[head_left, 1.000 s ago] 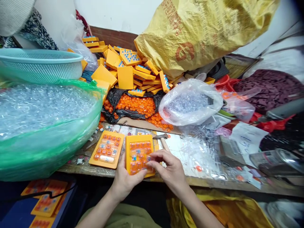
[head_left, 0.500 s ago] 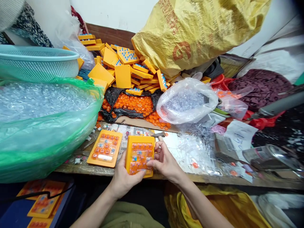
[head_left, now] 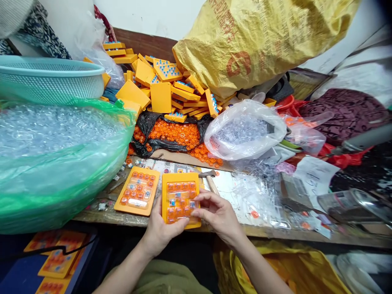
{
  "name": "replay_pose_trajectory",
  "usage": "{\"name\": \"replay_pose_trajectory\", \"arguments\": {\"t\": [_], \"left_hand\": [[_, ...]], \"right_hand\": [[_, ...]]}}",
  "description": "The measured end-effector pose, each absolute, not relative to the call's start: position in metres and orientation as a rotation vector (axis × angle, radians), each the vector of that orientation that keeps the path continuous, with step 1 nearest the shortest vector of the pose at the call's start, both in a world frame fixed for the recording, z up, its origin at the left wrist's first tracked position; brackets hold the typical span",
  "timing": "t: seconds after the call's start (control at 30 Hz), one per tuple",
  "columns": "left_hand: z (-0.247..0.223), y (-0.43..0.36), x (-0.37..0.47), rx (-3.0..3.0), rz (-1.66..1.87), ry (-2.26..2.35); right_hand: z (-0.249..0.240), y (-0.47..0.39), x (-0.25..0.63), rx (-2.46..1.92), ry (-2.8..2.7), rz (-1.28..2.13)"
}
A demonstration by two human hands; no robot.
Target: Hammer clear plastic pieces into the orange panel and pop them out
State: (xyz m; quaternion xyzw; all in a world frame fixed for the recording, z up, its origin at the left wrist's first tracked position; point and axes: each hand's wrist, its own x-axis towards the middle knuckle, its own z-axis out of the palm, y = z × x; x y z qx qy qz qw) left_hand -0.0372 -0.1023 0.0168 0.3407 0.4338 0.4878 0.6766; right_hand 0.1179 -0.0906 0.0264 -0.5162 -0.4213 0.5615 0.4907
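Observation:
An orange panel (head_left: pixel 181 179) with rows of clear-covered orange pieces is held up over the bench's front edge. My left hand (head_left: pixel 162 232) grips its lower left side, thumb across the bottom. At the panel's right side, my right hand (head_left: pixel 216 212) has its thumb and index finger on a clear piece near the edge. A similar orange panel (head_left: pixel 136 191) lies on the bench just to the left. A hammer (head_left: pixel 211 181) lies behind my right hand, its handle partly hidden.
Orange pieces (head_left: pixel 174 132) fill a black bag behind the panels, below a pile of orange blocks (head_left: pixel 161 98). A green bag (head_left: pixel 61 171) of clear pieces stands left, a white bag (head_left: pixel 245 130) right. More panels (head_left: pixel 58 261) lie lower left.
The held panel has turned to face the camera more squarely. My right hand has shifted slightly right, with its fingers closer together at the panel's edge. The view has moved a little.

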Motion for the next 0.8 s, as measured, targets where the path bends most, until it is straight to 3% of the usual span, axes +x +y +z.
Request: {"name": "replay_pose_trajectory", "arguments": {"t": [0.37,0.63,0.7,0.8], "left_hand": [[0.003,-0.102,-0.036,1.006,1.07,1.161],[0.013,-0.098,-0.033,0.758,1.065,1.035],[0.013,-0.094,-0.035,0.61,1.065,0.949],[0.015,-0.089,-0.037,0.396,1.056,0.819]], "right_hand": [[0.032,-0.081,0.12,-1.296,-0.961,1.491],[0.028,-0.063,0.132,-1.319,-1.058,1.622],[0.04,-0.05,0.133,-1.379,-1.167,1.511],[0.076,-0.022,0.113,-1.417,-1.427,1.054]]}}
